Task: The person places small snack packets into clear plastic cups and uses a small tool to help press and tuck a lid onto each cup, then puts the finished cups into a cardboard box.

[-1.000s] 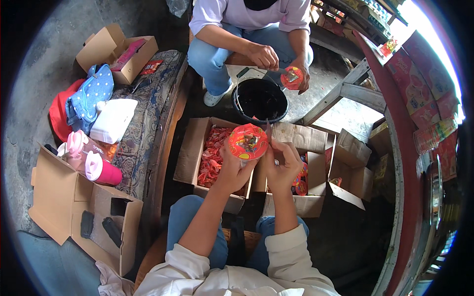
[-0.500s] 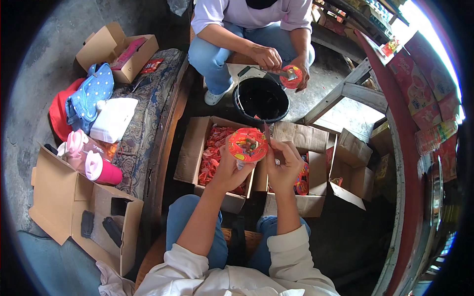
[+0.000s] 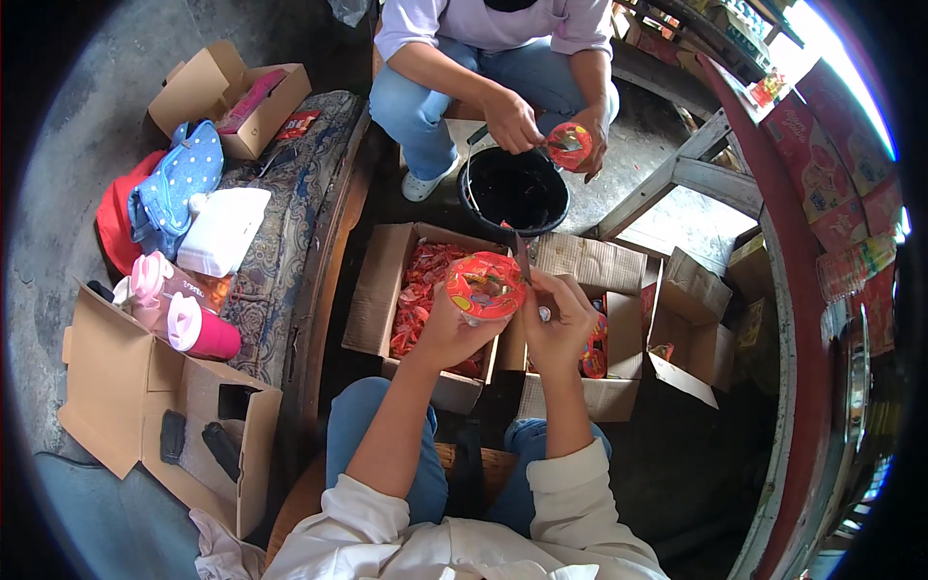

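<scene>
Left hand [image 3: 454,326] curls around red-lidded cup [image 3: 486,286], held over open carton [image 3: 376,298] of red scraps. Right hand [image 3: 563,324] pinches thin blade [image 3: 523,257] beside the cup's right rim; blade contact unclear.

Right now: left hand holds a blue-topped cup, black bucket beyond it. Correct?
One thing off: the cup in the left hand has a red top, not blue; the head view shows it. The black bucket is beyond it, as you say.
</scene>
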Action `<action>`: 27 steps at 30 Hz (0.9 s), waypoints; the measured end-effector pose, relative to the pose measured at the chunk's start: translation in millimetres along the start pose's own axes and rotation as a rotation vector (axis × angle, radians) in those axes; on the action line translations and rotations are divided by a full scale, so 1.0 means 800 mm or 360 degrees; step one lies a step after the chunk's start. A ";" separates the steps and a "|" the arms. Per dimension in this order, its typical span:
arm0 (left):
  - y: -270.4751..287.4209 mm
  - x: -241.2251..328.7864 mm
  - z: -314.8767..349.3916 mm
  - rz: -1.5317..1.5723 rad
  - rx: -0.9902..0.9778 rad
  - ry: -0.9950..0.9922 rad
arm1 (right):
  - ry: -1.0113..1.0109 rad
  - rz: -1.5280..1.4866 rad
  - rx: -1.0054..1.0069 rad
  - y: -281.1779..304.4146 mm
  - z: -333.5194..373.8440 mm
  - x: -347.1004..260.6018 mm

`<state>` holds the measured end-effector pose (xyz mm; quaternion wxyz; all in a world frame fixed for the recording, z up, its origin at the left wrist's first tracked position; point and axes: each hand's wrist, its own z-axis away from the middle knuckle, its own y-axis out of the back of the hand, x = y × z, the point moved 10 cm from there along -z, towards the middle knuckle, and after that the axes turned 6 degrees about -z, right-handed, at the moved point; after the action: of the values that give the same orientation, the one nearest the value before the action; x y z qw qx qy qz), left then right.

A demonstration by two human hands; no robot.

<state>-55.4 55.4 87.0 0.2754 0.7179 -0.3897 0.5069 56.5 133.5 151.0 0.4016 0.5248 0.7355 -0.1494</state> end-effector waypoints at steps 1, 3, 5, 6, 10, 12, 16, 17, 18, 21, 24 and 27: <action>0.000 0.003 0.000 -0.0022 0.0001 -0.0022 | -0.0010 0.0013 0.0020 0.000 0.001 0.000; -0.002 0.010 -0.001 -0.0066 0.0003 -0.0067 | -0.0026 -0.0001 0.0022 0.000 0.001 0.001; -0.003 0.015 -0.002 -0.0097 0.0009 -0.0066 | -0.0040 -0.0045 -0.0014 0.001 0.001 0.005; -0.004 0.016 -0.002 -0.0111 0.0011 -0.0066 | -0.0067 -0.0075 0.0002 0.003 0.001 0.007; 0.005 -0.007 0.005 -0.0025 0.0125 0.0054 | -0.0145 -0.0165 0.0064 -0.002 0.001 0.006; 0.000 -0.015 0.007 0.0190 0.0095 0.0314 | -0.0174 -0.0159 0.0086 0.001 0.001 0.007; 0.005 0.001 0.000 0.0018 0.0087 0.0099 | -0.0207 -0.0149 0.0087 0.000 0.001 0.005; 0.007 0.000 0.000 0.0022 0.0112 0.0115 | -0.0210 -0.0142 0.0087 0.000 0.002 0.006; 0.008 -0.001 0.000 0.0028 0.0137 0.0131 | -0.0193 -0.0133 0.0096 0.000 0.003 0.006; 0.019 -0.015 0.005 -0.0034 0.0215 0.0075 | -0.0110 -0.0079 0.0099 -0.004 0.004 -0.002; 0.019 -0.032 0.007 -0.0142 0.0163 0.0103 | 0.0007 0.0028 0.0080 -0.005 0.004 -0.015; 0.018 -0.023 0.006 -0.0216 0.0207 0.0026 | 0.0063 0.0050 0.0097 -0.002 0.005 -0.013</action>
<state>-68.4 49.2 68.5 0.2650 0.7549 -0.3041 0.5171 58.1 123.7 156.0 0.3732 0.5511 0.7301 -0.1550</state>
